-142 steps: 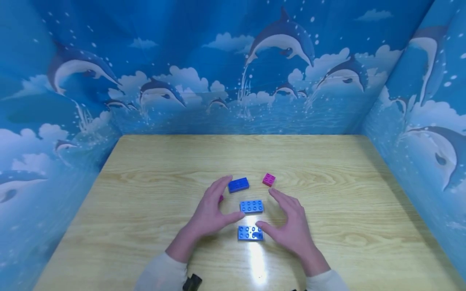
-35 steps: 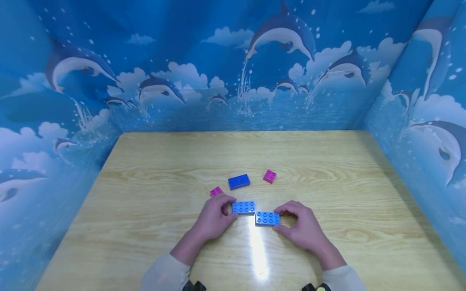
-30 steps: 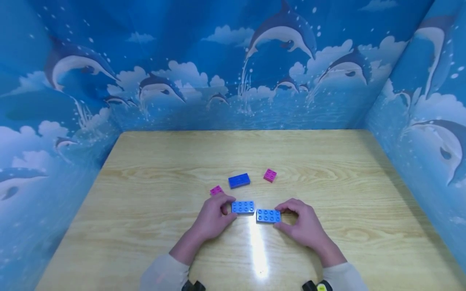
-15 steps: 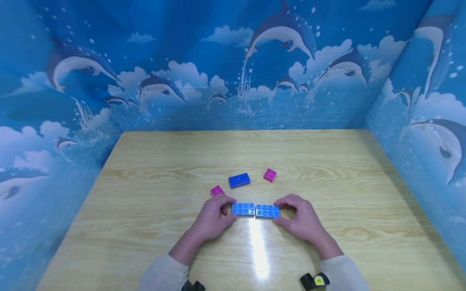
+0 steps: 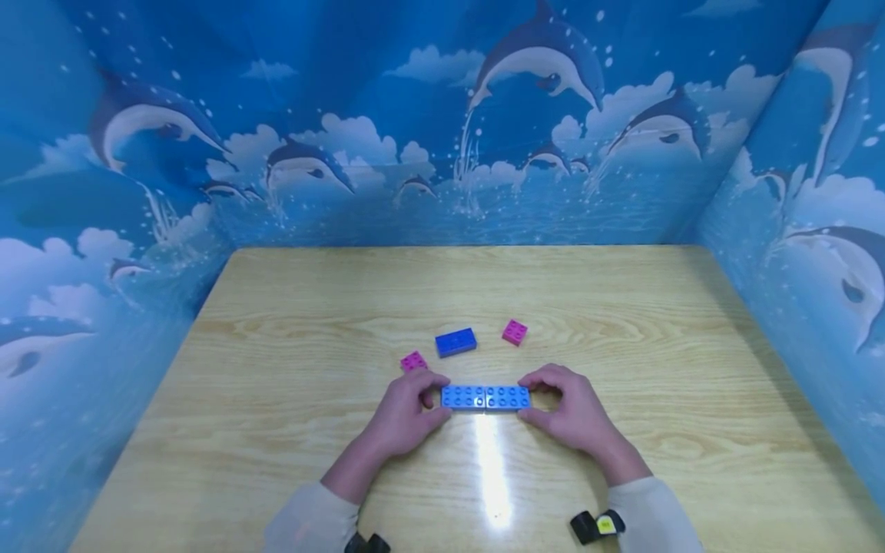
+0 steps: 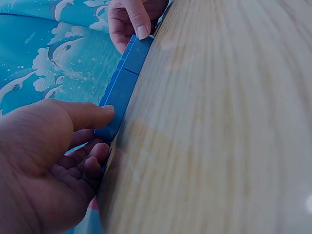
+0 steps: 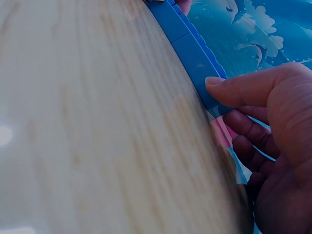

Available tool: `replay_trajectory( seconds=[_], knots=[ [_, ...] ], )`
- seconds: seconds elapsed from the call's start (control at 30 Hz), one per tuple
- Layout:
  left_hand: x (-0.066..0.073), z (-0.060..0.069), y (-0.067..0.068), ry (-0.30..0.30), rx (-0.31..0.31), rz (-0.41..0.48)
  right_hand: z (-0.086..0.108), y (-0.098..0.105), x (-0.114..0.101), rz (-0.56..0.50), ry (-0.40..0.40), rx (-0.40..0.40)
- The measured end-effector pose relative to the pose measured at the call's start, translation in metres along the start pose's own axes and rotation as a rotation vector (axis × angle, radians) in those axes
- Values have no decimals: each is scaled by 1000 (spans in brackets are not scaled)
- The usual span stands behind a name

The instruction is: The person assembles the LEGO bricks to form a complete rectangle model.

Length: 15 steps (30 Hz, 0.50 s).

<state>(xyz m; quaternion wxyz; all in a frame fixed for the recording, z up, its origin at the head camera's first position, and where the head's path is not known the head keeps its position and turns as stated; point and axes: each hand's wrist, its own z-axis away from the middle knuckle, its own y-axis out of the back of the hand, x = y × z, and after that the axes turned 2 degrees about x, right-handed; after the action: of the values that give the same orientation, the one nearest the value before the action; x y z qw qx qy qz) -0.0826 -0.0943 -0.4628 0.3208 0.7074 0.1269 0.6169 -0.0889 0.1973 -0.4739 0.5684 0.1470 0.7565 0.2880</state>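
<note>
Light blue plastic, end to end! The left grip (image 5: 404,411) has the left light-blue brick (image 5: 463,397) by its outer end, thumb on the near side, forefinger on the far side: a neat pinch. Opposite, the right grip (image 5: 567,407) mirrors it, pinching the outer end of the right light-blue brick (image 5: 508,397). Between the grips the two bricks meet, touching, a thin seam showing, flat on the worktop (image 5: 311,307), studs up, two rows of four apiece. The left wrist view has them in one straight line!

Just beyond the left grip, there's a pink block (image 5: 413,359), partly hidden by the knuckles; touching or not, I can't tell. Farther out from that grip and inward sits the dark blue brick (image 5: 455,342), slightly askew, its top too dim to read. Beyond the right grip and inward, the other pink block (image 5: 515,332), turned at an angle, studs up. Behind the grips, pale sleeves (image 5: 311,522) and black bands (image 5: 584,528); far beyond both, the dolphin backdrop (image 5: 442,115).
</note>
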Motion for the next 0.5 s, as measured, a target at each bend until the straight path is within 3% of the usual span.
replay_trajectory(
  seconds=[0.5],
  knots=[
    [1, 0, 0, 14, -9, -11, -3, 1, 0, 0, -20, -15]
  ],
)
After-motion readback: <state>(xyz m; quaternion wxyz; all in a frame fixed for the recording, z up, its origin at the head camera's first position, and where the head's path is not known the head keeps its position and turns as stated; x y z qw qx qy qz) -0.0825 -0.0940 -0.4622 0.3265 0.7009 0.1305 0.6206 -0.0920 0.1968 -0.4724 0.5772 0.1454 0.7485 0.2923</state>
